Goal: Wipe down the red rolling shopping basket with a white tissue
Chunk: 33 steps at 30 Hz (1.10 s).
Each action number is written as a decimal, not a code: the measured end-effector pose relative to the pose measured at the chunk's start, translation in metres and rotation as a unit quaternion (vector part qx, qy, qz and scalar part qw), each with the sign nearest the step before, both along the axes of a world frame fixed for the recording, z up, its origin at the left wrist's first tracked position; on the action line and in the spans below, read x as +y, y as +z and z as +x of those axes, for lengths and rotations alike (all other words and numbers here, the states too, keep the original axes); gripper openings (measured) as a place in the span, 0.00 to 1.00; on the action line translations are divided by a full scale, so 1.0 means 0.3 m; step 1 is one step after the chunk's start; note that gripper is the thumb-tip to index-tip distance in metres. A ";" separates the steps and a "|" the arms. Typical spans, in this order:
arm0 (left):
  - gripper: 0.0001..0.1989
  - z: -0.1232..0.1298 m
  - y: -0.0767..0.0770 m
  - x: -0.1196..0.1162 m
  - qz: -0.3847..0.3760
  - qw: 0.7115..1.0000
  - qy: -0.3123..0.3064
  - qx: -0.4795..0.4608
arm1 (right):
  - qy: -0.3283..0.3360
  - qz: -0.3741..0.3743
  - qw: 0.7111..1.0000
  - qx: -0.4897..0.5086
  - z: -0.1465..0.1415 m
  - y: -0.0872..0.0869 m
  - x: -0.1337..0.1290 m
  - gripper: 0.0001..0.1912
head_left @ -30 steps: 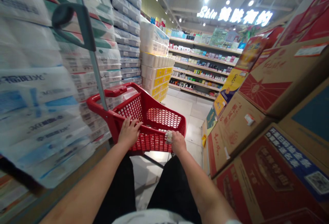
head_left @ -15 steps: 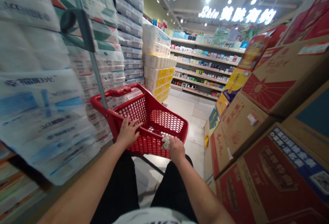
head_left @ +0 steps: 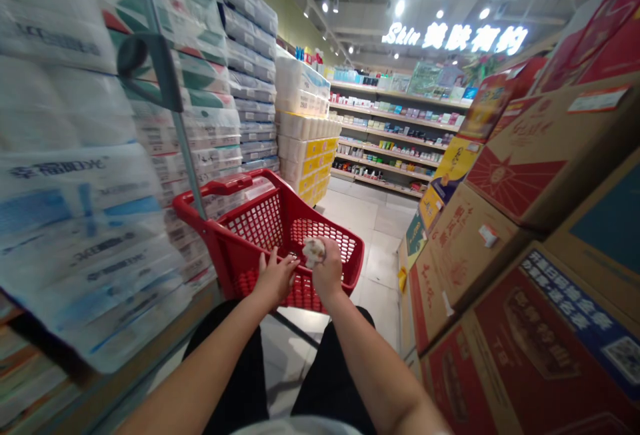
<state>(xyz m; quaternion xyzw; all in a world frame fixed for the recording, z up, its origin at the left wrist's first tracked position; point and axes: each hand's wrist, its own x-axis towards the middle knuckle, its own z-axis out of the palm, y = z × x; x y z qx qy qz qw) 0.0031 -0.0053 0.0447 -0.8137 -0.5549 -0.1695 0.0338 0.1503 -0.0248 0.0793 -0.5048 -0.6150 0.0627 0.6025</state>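
A red plastic shopping basket cart (head_left: 235, 235) with lattice walls stands before my legs. My left hand (head_left: 274, 280) lies at the near rim with its fingers spread, holding nothing. Just right of it, my right hand (head_left: 327, 272) is closed round a crumpled whitish cloth or tissue (head_left: 313, 252) above the near side of the basket. The bottom of the basket is mostly hidden by my hands and its near wall. A grey metal pole with a dark grey handle (head_left: 167, 72) rises from the cart's left end.
Wrapped paper packs (head_left: 75, 222) are stacked high close on the left. Cardboard boxes (head_left: 480, 248) are piled on the right. Tiled floor (head_left: 375, 248) runs between them towards shelves of small goods (head_left: 395, 112) under a lit sign.
My left hand has moved right along the near rim. My right hand has risen slightly and moved left with the whitish item, bringing the hands closer together.
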 end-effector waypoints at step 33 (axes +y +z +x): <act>0.15 -0.095 -0.027 0.072 0.092 0.991 -0.020 -0.094 | 0.046 -0.044 0.893 -0.445 0.127 -0.231 -0.053 0.39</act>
